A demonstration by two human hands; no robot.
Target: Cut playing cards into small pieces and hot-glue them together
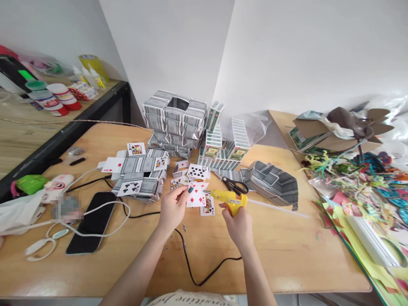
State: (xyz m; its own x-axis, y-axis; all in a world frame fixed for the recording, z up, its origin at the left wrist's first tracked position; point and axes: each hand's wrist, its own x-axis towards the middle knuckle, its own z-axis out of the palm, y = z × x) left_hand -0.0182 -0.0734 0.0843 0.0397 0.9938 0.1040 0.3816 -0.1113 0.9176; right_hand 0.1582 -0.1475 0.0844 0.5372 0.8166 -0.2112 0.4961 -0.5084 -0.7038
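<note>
Between the thumb and fingers of my left hand [173,207] is a playing card [195,200], the five of diamonds, face up. My right hand [238,223] is wrapped round the grip of a yellow glue gun [230,199], with a long clear glue stick [280,209] out of its back. The gun's nozzle points left at the card's right edge; whether they touch I cannot tell. A jack card [208,207] lies under and beside the held card. More loose cards [196,171] lie just beyond. Black-handled scissors [235,185] rest behind the gun.
A block structure of grey-backed cards [175,121] stands at the back, with a lower card piece [140,170] in front. Stacked card boxes [223,146] are beside it. A folded card piece [270,183] lies right. A phone [91,223], white cable and black cord [191,272] cross the table.
</note>
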